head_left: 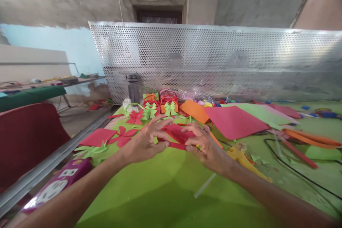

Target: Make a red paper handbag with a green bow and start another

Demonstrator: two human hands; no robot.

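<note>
A folded piece of red paper [176, 133] is held up in front of me, just above the green table [160, 188]. My left hand [148, 139] pinches its left end between thumb and fingers. At the opposite end, my right hand [207, 146] grips the near edge, also thumb against fingers. A yellow hot glue gun [247, 162] lies right of my right wrist, and a clear glue stick [204, 186] rests below it. Beyond my hands stand small paper baskets [169, 108] with green bows. A red paper flower [123, 136] lies left of my left hand.
Red paper sheets [237, 121] and an orange sheet [194, 111] lie at the back right. A black cable [291, 171] crosses the right side. At left are a purple case [60, 183] and a red chair [29, 139]. A bottle [133, 89] stands by the perforated panel [203, 46].
</note>
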